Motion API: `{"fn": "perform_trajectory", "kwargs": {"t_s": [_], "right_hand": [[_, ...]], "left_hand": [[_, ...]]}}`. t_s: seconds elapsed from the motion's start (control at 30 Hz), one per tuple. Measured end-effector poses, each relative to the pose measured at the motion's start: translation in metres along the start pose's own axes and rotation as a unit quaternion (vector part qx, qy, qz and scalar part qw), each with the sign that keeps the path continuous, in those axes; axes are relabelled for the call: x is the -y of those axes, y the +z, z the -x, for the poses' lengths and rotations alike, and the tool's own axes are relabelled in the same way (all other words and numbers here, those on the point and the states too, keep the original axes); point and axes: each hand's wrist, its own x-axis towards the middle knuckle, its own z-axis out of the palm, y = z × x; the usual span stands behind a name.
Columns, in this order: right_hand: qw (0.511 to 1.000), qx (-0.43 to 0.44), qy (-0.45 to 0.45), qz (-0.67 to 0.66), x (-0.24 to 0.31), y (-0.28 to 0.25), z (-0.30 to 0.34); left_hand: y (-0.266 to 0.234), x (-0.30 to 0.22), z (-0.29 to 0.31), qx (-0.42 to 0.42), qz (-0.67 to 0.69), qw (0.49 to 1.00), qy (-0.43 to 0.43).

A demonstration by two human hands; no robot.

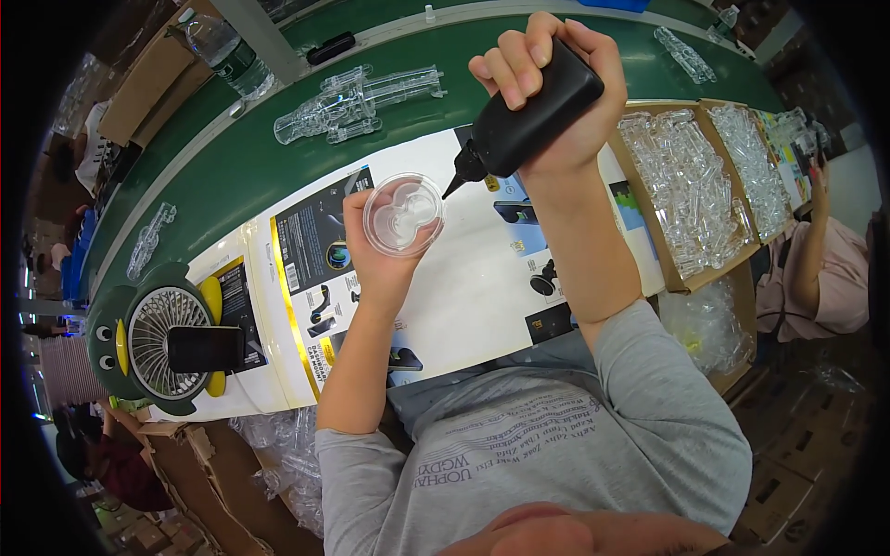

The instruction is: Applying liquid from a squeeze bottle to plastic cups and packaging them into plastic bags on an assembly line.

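Observation:
My left hand (381, 267) is closed round a clear, round plastic piece (404, 215) with a three-lobed hollow inside its circular rim. Higher up and to the right, a black squeeze bottle (538, 109) is gripped in my right hand (598, 116), tilted nozzle-down. The pointed nozzle tip is right at the clear piece's right rim; whether it touches cannot be made out. Beyond my left hand, a clear plastic assembly of tubes (357, 104) lies on the green table (236, 167). Printed packaging sheets (445, 287) cover the white surface under both hands.
At right stand cardboard boxes of clear plastic parts (686, 185), with a co-worker (816, 264) beyond. A green fan (167, 338) with a black object before it stands at left. A water bottle (227, 56) is far left; a smaller clear piece (151, 241) lies nearer.

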Motion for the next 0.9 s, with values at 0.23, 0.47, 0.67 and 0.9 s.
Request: {"fn": "perform_trajectory", "kwargs": {"t_s": [0.23, 0.47, 0.67, 0.9], "right_hand": [[0.998, -0.057, -0.003, -0.036, 0.003, 0.011, 0.004], [0.998, -0.050, 0.000, -0.046, 0.007, 0.009, 0.003], [0.998, -0.040, 0.008, -0.042, 0.008, 0.009, 0.003], [0.998, -0.043, 0.011, -0.050, 0.008, 0.009, 0.003]], "left_hand": [[-0.009, 0.003, -0.003, 0.007, -0.019, 1.000, 0.017], [-0.013, 0.005, -0.008, 0.022, 0.054, 0.998, -0.027], [-0.018, 0.009, -0.011, 0.048, 0.149, 0.986, -0.053], [-0.021, 0.016, -0.012, 0.057, 0.144, 0.987, -0.030]]}}
